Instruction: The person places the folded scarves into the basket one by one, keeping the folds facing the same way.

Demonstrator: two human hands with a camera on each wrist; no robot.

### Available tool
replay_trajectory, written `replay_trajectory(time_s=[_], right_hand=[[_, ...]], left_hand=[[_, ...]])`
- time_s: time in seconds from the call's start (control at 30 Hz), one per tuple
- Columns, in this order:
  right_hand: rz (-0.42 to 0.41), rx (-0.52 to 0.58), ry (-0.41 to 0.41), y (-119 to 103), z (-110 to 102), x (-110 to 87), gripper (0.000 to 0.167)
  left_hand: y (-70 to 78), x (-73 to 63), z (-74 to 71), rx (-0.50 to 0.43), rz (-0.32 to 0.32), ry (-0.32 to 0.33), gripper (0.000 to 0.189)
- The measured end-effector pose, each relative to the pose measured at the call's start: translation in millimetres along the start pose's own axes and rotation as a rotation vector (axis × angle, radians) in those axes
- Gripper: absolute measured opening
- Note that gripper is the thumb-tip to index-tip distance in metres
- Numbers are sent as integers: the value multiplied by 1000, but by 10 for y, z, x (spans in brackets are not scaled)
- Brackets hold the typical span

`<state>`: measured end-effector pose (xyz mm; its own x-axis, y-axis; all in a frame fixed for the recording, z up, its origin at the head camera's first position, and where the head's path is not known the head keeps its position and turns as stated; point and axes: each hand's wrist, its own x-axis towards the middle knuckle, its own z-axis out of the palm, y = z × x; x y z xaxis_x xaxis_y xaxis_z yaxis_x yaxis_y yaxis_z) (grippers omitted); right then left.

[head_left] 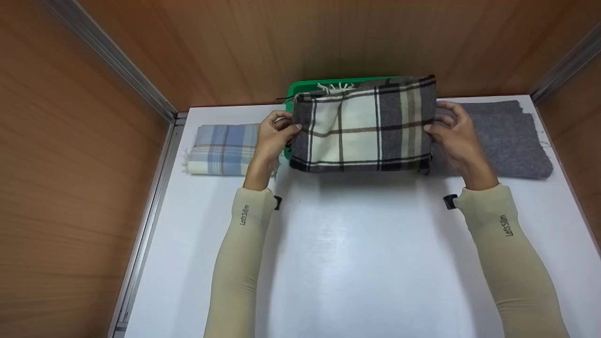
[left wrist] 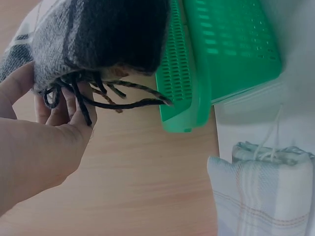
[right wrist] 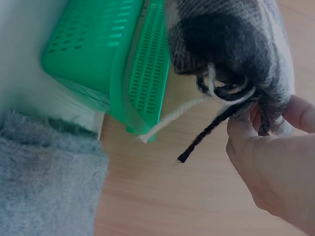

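Both hands hold a folded plaid scarf [head_left: 357, 126] of grey, white, black and tan by its two short ends. My left hand [head_left: 273, 138] pinches the left end, thumb in front and fingers behind. At the right end my right hand [head_left: 455, 134] does the same. Dark and white fringe strands [right wrist: 197, 132] dangle from the scarf's end in the right wrist view. Behind and below the scarf stands a green perforated basket [left wrist: 231, 54], raised scarf apart from its rim in both wrist views. The basket's inside is hidden.
Left of the basket lies a folded blue and white plaid cloth [head_left: 223, 150] with fringe. A folded grey cloth [head_left: 500, 141] lies to the right. All rest on a white table [head_left: 347, 263] against a wooden back wall [head_left: 263, 47], with wooden panels at both sides.
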<state>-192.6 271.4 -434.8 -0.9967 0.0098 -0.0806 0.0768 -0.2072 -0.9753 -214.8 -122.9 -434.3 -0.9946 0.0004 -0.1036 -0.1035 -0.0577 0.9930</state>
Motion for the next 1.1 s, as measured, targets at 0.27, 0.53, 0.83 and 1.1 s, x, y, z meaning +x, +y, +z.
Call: replay_trajectory(time_s=[0.27,0.53,0.83,1.1], right_hand=[[-45,-10,34,40,45,62,48],[-105,7,51,116,84,130,49],[-195,18,88,200,136,242,48],[-223,-20,105,320,147,304,47]], left_hand=[[15,98,8,-9,22,15,21],[-3,178,33,-13,76,41,22],[-41,243,97,0,149,70,20],[-167,311,147,-31,188,118,18]])
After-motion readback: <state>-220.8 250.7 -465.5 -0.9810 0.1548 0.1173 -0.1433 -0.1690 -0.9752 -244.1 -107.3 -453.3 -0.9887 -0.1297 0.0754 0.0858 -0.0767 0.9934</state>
